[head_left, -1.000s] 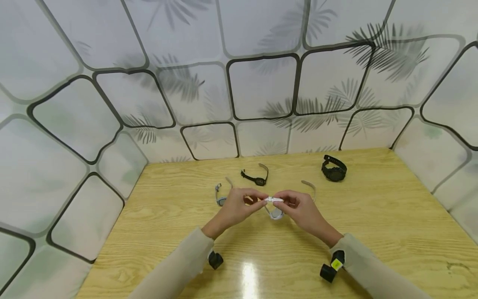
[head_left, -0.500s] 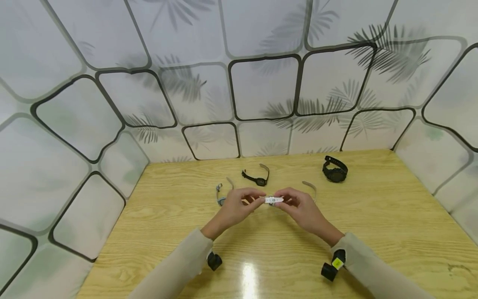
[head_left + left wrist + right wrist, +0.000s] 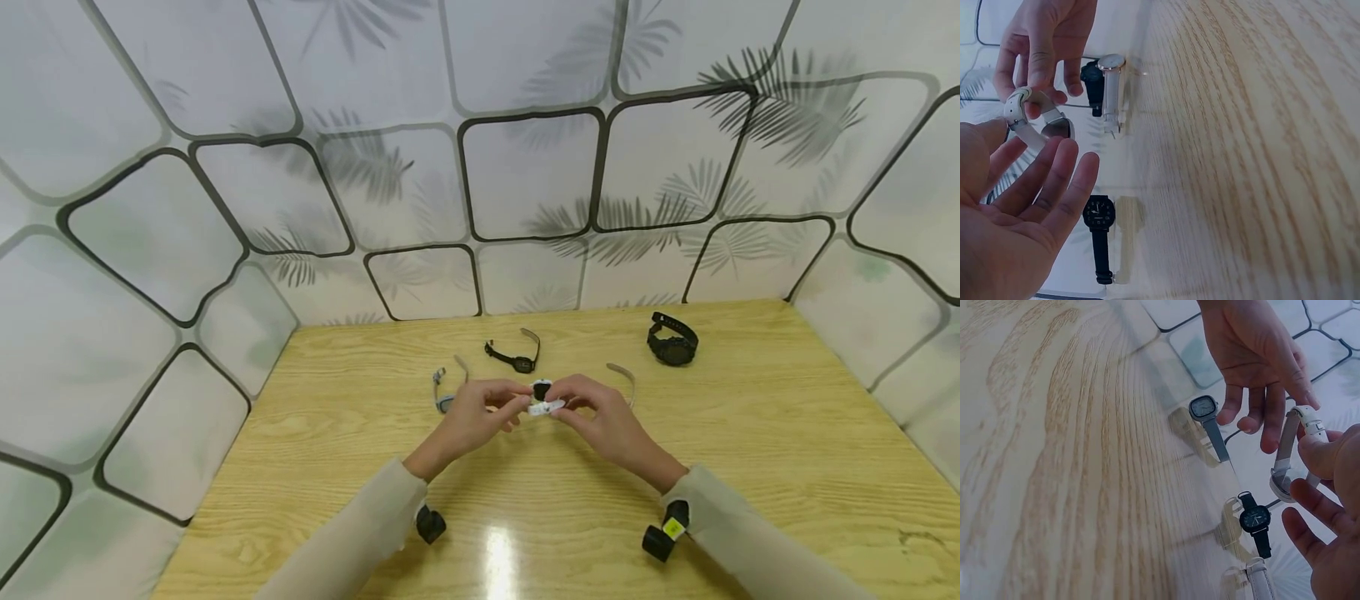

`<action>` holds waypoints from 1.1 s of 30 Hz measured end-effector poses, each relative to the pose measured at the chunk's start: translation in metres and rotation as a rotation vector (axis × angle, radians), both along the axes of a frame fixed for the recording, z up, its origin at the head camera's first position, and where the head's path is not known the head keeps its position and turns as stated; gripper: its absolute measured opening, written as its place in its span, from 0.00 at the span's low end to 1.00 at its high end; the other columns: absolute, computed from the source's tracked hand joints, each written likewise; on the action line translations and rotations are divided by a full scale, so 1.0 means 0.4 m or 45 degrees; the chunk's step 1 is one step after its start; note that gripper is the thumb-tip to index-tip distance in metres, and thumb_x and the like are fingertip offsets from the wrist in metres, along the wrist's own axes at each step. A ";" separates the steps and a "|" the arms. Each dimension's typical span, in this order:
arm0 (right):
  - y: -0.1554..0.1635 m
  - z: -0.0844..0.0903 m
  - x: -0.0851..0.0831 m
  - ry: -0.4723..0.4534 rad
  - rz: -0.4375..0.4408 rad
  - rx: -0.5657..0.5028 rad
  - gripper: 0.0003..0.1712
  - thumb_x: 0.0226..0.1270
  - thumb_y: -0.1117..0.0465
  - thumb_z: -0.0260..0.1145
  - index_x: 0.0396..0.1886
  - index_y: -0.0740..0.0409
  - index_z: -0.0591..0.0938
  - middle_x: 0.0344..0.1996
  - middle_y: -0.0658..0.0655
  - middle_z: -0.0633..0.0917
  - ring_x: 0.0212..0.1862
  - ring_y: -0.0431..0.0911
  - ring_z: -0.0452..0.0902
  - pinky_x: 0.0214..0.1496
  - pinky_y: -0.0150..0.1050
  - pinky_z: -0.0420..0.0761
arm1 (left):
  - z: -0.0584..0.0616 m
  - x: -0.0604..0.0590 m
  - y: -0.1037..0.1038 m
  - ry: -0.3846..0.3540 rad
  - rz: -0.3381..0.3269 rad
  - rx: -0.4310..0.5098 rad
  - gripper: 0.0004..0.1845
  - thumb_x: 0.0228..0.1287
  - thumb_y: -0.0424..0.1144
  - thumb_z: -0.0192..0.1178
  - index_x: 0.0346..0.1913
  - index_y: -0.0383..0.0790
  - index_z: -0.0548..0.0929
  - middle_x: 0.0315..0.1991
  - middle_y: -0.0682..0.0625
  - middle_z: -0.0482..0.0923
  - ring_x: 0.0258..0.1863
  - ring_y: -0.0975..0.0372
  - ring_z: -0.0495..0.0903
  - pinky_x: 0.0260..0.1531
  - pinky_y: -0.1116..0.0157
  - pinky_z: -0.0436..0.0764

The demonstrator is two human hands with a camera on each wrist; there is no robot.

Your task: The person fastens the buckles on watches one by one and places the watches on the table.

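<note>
A white watch (image 3: pixel 545 408) is held up between both hands over the middle of the table. Its strap is joined into a loop, and its dark face (image 3: pixel 542 389) shows beyond the strap in the head view. The left hand (image 3: pixel 474 419) pinches the strap from the left with thumb and forefinger, the other fingers spread loosely. From the right, the right hand (image 3: pixel 606 421) pinches the strap beside the buckle. In the right wrist view, the metal back of the watch case (image 3: pixel 1282 483) hangs at the bottom of the loop, near the right fingers.
Behind the hands lie a small black watch (image 3: pixel 522 364) and, at the back right, a large black watch (image 3: pixel 675 350). A grey-blue watch (image 3: pixel 446 404) is partly hidden by the left hand. Past the right hand a pale strap (image 3: pixel 622 371) sticks out. Patterned fabric walls (image 3: pixel 525 175) enclose the table.
The white watch has turned in the fingers: its case, earlier hanging on the near side below the strap, now shows on the far side with its face up. The hands have barely shifted.
</note>
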State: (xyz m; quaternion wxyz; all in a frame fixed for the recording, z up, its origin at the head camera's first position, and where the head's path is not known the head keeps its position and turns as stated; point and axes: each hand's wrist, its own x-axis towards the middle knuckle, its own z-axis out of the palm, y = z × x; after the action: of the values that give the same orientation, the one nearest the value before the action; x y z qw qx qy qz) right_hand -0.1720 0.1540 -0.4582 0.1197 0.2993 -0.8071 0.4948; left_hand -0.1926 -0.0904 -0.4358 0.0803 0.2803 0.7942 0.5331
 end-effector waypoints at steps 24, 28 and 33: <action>-0.011 -0.017 -0.007 0.151 -0.005 0.053 0.12 0.64 0.69 0.75 0.45 0.54 0.87 0.52 0.53 0.86 0.54 0.46 0.82 0.44 0.44 0.87 | -0.002 -0.006 0.004 -0.415 0.037 0.320 0.18 0.71 0.32 0.66 0.60 0.27 0.82 0.44 0.30 0.86 0.36 0.49 0.90 0.45 0.48 0.87; -0.010 -0.019 -0.007 0.151 -0.001 0.043 0.12 0.65 0.68 0.74 0.47 0.55 0.88 0.55 0.54 0.85 0.54 0.46 0.82 0.44 0.46 0.87 | -0.004 -0.007 0.007 -0.463 0.060 0.388 0.18 0.70 0.30 0.66 0.60 0.26 0.82 0.48 0.26 0.83 0.36 0.53 0.90 0.44 0.53 0.88; -0.008 -0.022 -0.006 0.127 -0.018 0.006 0.19 0.65 0.68 0.74 0.55 0.52 0.85 0.59 0.56 0.82 0.50 0.47 0.83 0.44 0.45 0.88 | -0.003 -0.005 0.010 -0.462 0.092 0.437 0.17 0.70 0.28 0.66 0.59 0.26 0.83 0.49 0.24 0.82 0.36 0.54 0.90 0.44 0.53 0.88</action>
State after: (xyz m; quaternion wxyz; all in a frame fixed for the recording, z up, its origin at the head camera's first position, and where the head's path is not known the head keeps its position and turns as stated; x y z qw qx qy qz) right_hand -0.1745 0.1507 -0.4672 0.1624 0.3182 -0.8034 0.4764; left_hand -0.1945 -0.0865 -0.4370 0.1538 0.1610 0.6740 0.7044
